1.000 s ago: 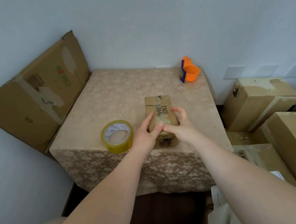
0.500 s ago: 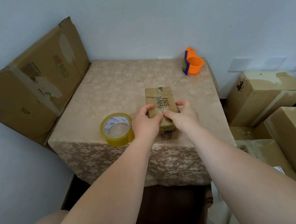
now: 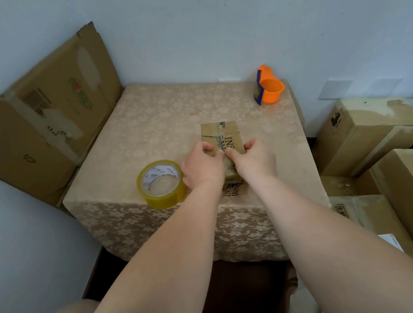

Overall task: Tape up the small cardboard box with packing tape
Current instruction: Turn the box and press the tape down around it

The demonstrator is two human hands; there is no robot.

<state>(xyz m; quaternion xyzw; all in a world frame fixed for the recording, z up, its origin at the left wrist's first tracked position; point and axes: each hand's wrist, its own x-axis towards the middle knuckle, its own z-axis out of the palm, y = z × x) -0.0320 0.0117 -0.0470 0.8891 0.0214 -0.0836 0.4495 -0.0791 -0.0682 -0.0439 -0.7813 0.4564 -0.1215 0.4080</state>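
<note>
A small brown cardboard box (image 3: 219, 134) with black print lies lengthways near the front of a small table covered in a beige flowered cloth (image 3: 154, 125). My left hand (image 3: 202, 166) holds the box's left side, fingers curled over its top edge. My right hand (image 3: 253, 160) grips the right side the same way, and the two thumbs meet at the middle seam. The near half of the box is hidden under my hands. A roll of yellowish clear packing tape (image 3: 162, 182) lies flat just left of my left hand.
An orange tape dispenser (image 3: 268, 87) stands at the table's back right corner. A big flattened carton (image 3: 44, 118) leans on the wall at left. Several stacked cardboard boxes (image 3: 370, 135) crowd the floor at right. The table's front edge runs just below the box.
Both hands have slid forward along the box and curled over its sides; the left fingers, spread a second ago, are now closed on the edge. The box and tape roll stay put.
</note>
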